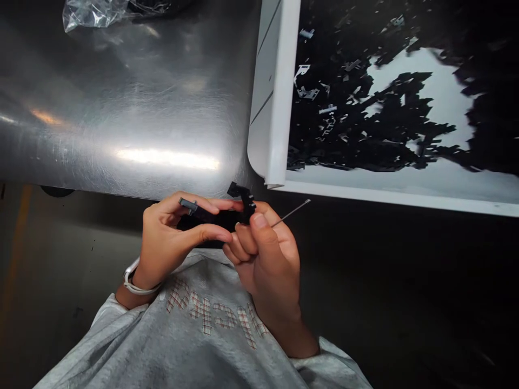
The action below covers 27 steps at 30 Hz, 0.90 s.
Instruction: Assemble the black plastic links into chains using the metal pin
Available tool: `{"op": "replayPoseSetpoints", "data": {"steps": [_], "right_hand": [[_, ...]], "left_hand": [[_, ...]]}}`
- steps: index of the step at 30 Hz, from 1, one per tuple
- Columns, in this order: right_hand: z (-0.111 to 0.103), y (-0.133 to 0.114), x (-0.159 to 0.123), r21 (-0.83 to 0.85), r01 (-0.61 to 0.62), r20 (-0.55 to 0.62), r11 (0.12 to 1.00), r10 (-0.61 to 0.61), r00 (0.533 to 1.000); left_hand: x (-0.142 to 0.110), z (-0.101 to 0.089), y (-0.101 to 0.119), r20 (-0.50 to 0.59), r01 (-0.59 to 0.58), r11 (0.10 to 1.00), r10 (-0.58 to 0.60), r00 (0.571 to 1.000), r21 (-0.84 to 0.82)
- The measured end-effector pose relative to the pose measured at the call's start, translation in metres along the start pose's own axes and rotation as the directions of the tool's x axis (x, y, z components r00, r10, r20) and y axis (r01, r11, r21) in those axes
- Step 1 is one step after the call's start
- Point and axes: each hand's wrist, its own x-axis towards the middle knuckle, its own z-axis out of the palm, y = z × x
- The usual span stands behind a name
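My left hand [166, 237] is curled around a small dark grey plastic part [188, 206], whose end sticks out between thumb and fingers. Its index fingertip reaches to a black toothed plastic piece [245, 201] in front of my chest. That piece is pinched by my right hand [271, 248], between the thumb and the bent fingers. Also in the right hand is a thin metal rod [291, 213] with a small flattened tip, pointing up and to the right. Its handle, if any, is hidden in the palm.
A scratched metal table [182, 124] lies ahead on the left, with a clear plastic bag [95, 13] at its far side. On the right stands a white tray [279, 108] with many black plastic pieces and a few pale ones. Its near corner is close beyond my right hand.
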Motion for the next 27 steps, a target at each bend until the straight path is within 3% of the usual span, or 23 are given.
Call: {"op": "replayPoseSetpoints", "data": {"steps": [3, 8, 12, 15, 17, 18, 19, 21, 23, 24, 27], "right_hand": [[-0.002, 0.005, 0.003, -0.078, 0.037, 0.006, 0.996, -0.037, 0.999], [-0.001, 0.005, 0.011, -0.239, 0.138, 0.116, 0.961, -0.113, 0.987], [-0.004, -0.001, 0.016, -0.339, 0.222, 0.202, 0.914, -0.160, 0.966], [-0.013, 0.000, 0.019, -0.407, 0.270, 0.246, 0.873, -0.180, 0.952], [-0.022, 0.003, 0.022, -0.443, 0.294, 0.264, 0.847, -0.190, 0.946], [-0.026, 0.004, 0.024, -0.461, 0.301, 0.265, 0.835, -0.194, 0.944], [-0.030, 0.006, 0.025, -0.481, 0.305, 0.260, 0.822, -0.198, 0.945], [-0.037, 0.008, 0.027, -0.531, 0.305, 0.240, 0.790, -0.205, 0.949], [-0.041, 0.010, 0.027, -0.588, 0.307, 0.230, 0.748, -0.210, 0.950], [-0.043, 0.010, 0.026, -0.615, 0.311, 0.229, 0.724, -0.213, 0.950], [-0.048, 0.011, 0.019, -0.692, 0.311, 0.224, 0.651, -0.216, 0.950]], "left_hand": [[0.004, -0.002, 0.003, 0.062, 0.067, 0.997, -0.066, 0.996, -0.026], [0.019, -0.005, 0.000, 0.295, 0.154, 0.987, -0.132, 0.946, -0.051], [0.031, -0.007, 0.007, 0.406, 0.074, 0.997, -0.063, 0.911, -0.009], [0.053, -0.017, 0.036, 0.449, -0.064, 0.987, -0.011, 0.893, 0.151], [0.088, -0.028, 0.068, 0.369, -0.269, 0.897, 0.132, 0.920, 0.351], [0.114, -0.032, 0.088, 0.323, -0.411, 0.787, 0.283, 0.903, 0.460], [0.146, -0.036, 0.108, 0.281, -0.520, 0.639, 0.444, 0.851, 0.566], [0.219, -0.037, 0.146, 0.225, -0.561, 0.527, 0.569, 0.791, 0.638], [0.293, -0.030, 0.172, 0.181, -0.472, 0.417, 0.570, 0.801, 0.777], [0.325, -0.025, 0.178, 0.179, -0.413, 0.361, 0.532, 0.828, 0.836], [0.387, -0.015, 0.177, 0.243, -0.350, 0.272, 0.360, 0.901, 0.896]]}}
